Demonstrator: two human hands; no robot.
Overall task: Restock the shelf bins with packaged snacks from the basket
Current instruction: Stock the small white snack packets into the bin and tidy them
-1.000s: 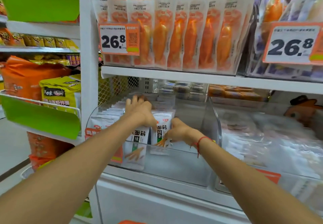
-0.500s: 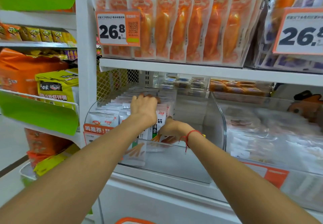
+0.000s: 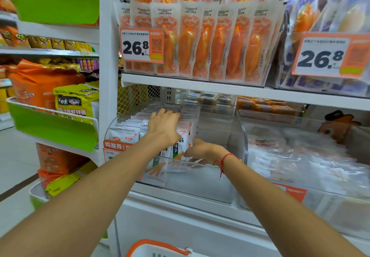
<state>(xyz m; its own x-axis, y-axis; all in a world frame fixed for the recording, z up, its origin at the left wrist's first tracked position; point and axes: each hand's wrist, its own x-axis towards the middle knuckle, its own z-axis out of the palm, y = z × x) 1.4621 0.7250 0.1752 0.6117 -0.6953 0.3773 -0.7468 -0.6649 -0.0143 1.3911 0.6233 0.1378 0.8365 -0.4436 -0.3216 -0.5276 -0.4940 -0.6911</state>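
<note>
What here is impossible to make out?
- Right hand fingers, head view: tucked behind the white snack packets.
- White basket with orange handle: cut off by the bottom edge, contents unseen.
- Clear right-hand bin: packets blurred.

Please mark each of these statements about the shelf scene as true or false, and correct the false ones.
1. Both hands are inside the clear bin on the lower shelf. True.
2. The left hand rests on top of the white snack packets. True.
3. The price tag on the upper shelf reads 16.8. False: it reads 26.8.
4. The right hand wears a blue watch. False: a red string bracelet is round that wrist.
5. The packets fill the bin from side to side. False: they stand in its left part; the right part holds none.
</note>
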